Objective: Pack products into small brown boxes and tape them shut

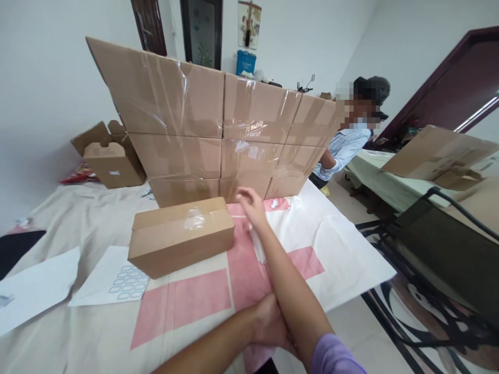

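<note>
My left hand [272,323] is wrapped around my own right forearm, low in the view near the purple sleeve. My right hand [252,206] is held up over the table with its fingers loosely stretched to the left, open and holding nothing. Just left of it lies a long closed cardboard box [181,236] with clear tape across its top. Behind both stands a stack of taped cardboard boxes [195,109], in three rows. The right hand overlaps the lower front of that stack; whether it touches it I cannot tell.
A cloth with pink blocks [191,301] covers the table. White sheets [111,278] lie at left, near an open carton [113,163]. Beyond the stack, at right, is a person in a light blue shirt [346,148]. A dark folding chair [440,249] stands right of the table.
</note>
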`<state>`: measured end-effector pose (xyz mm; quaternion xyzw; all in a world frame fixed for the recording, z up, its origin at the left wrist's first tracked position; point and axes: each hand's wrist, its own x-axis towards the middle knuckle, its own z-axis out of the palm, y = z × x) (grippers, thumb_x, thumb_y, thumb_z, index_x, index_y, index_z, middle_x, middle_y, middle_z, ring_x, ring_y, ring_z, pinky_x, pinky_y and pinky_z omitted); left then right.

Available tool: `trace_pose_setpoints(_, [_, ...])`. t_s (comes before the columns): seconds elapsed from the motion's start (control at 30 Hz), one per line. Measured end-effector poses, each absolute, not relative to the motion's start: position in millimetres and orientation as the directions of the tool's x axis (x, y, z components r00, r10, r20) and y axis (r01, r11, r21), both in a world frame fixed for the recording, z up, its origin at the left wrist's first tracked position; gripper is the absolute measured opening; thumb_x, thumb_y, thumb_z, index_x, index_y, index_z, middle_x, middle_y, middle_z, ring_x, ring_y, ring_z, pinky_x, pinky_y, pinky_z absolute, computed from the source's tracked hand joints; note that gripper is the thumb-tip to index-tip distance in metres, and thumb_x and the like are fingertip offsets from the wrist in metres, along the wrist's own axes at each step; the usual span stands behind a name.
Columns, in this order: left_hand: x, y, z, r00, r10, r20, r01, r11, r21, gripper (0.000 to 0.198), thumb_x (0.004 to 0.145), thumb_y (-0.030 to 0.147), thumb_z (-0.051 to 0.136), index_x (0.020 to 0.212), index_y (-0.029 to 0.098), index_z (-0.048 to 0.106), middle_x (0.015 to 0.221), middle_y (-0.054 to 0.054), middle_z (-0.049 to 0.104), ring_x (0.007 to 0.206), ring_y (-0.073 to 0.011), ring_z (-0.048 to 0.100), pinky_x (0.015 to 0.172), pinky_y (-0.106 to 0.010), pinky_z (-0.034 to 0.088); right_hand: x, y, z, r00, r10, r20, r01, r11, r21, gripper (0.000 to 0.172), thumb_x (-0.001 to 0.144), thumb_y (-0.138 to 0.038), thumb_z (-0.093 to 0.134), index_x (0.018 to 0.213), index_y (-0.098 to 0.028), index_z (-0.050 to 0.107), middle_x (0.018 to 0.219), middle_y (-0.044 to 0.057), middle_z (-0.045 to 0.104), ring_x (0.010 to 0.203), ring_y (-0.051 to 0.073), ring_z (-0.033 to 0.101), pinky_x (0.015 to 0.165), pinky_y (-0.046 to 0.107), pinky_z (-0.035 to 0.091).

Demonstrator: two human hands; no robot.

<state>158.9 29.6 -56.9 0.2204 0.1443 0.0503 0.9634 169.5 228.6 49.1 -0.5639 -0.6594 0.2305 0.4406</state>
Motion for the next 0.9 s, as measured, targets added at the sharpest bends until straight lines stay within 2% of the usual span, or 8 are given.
trace_pose_setpoints(0.1, [161.9, 31.3, -68.0, 0.971, 0.132, -0.201, -0.031, 0.897, 0.441, 0.076, 0.072, 0.077, 0.046, 0.111, 0.015, 0.066, 0.115, -0.021, 0.066, 0.103, -0.0392, 0.061, 0.097, -0.070, 0.038, 228.2, 252.8, 34.8, 0.275, 0.926, 0.259, 0.646, 0.021, -0.763, 0.039, 0.095, -0.025, 0.040, 0.124, -0.018, 0.066, 0.132, 0.011, 0.064, 0.124, 0.023, 0.056, 0.105, 0.036, 0.044])
trace_pose_setpoints(0.2, [162.0, 31.4, -69.4, 0.985, 0.109, -0.131, -0.031, 0.871, 0.490, 0.075, 0.078, 0.076, 0.044, 0.117, 0.015, 0.063, 0.119, -0.021, 0.065, 0.108, -0.0403, 0.061, 0.095, -0.072, 0.040, 274.3, 259.6, 9.2, 0.442, 0.881, 0.168, 0.691, -0.214, -0.691, 0.040, 0.088, -0.021, 0.048, 0.121, -0.013, 0.069, 0.131, 0.020, 0.061, 0.128, 0.035, 0.049, 0.108, 0.055, 0.036])
trace_pose_setpoints(0.3, [160.7, 29.8, -68.1, 0.993, 0.088, -0.082, -0.024, 0.816, 0.577, 0.072, 0.077, 0.072, 0.055, 0.115, 0.011, 0.065, 0.114, -0.022, 0.066, 0.107, -0.0398, 0.063, 0.097, -0.073, 0.040, 289.8, 256.5, -20.4, 0.484, 0.860, 0.162, 0.745, -0.308, -0.592, 0.041, 0.086, -0.023, 0.055, 0.124, -0.021, 0.069, 0.145, 0.016, 0.052, 0.137, 0.037, 0.037, 0.115, 0.060, 0.021])
trace_pose_setpoints(0.4, [160.2, 28.5, -68.4, 0.993, 0.081, -0.089, -0.014, 0.808, 0.589, 0.072, 0.074, 0.072, 0.058, 0.110, 0.011, 0.067, 0.109, -0.021, 0.068, 0.103, -0.0374, 0.064, 0.099, -0.073, 0.040, 287.7, 256.6, -38.9, 0.455, 0.871, 0.185, 0.797, -0.307, -0.519, 0.039, 0.090, -0.030, 0.056, 0.127, -0.031, 0.067, 0.152, 0.009, 0.045, 0.140, 0.034, 0.031, 0.117, 0.059, 0.013])
trace_pose_setpoints(0.57, [160.0, 29.5, -64.4, 0.993, 0.086, -0.080, -0.021, 0.797, 0.603, 0.068, 0.072, 0.071, 0.060, 0.107, 0.013, 0.068, 0.108, -0.018, 0.069, 0.102, -0.0366, 0.065, 0.100, -0.073, 0.039, 284.3, 262.3, -42.1, 0.427, 0.875, 0.229, 0.830, -0.278, -0.484, 0.028, 0.088, -0.029, 0.057, 0.112, -0.028, 0.073, 0.150, 0.010, 0.045, 0.138, 0.035, 0.029, 0.114, 0.059, 0.016])
trace_pose_setpoints(0.67, [158.9, 29.9, -58.5, 0.993, 0.079, -0.089, -0.006, 0.784, 0.621, 0.070, 0.071, 0.072, 0.060, 0.108, 0.013, 0.068, 0.111, -0.019, 0.067, 0.108, -0.0396, 0.063, 0.105, -0.077, 0.030, 284.1, 262.1, -39.6, 0.407, 0.875, 0.261, 0.830, -0.235, -0.506, 0.021, 0.086, -0.026, 0.060, 0.103, -0.026, 0.073, 0.144, 0.009, 0.049, 0.136, 0.034, 0.030, 0.113, 0.056, 0.018])
trace_pose_setpoints(0.77, [157.3, 29.7, -53.7, 0.992, 0.077, -0.097, 0.000, 0.779, 0.627, 0.071, 0.069, 0.072, 0.062, 0.111, 0.015, 0.068, 0.119, -0.018, 0.067, 0.112, -0.0402, 0.062, 0.110, -0.078, 0.020, 283.5, 259.9, -37.4, 0.402, 0.867, 0.295, 0.809, -0.186, -0.557, 0.020, 0.090, -0.029, 0.054, 0.099, -0.023, 0.071, 0.137, 0.010, 0.054, 0.130, 0.032, 0.035, 0.111, 0.053, 0.022])
trace_pose_setpoints(0.9, [154.6, 31.0, -50.1, 0.994, 0.060, -0.095, 0.015, 0.769, 0.639, 0.065, 0.072, 0.068, 0.062, 0.109, 0.014, 0.069, 0.121, -0.017, 0.065, 0.117, -0.0406, 0.061, 0.112, -0.077, 0.019, 279.7, 256.3, -31.5, 0.406, 0.850, 0.336, 0.745, -0.095, -0.660, 0.028, 0.096, -0.032, 0.042, 0.090, -0.019, 0.066, 0.121, 0.012, 0.061, 0.117, 0.028, 0.044, 0.106, 0.049, 0.030])
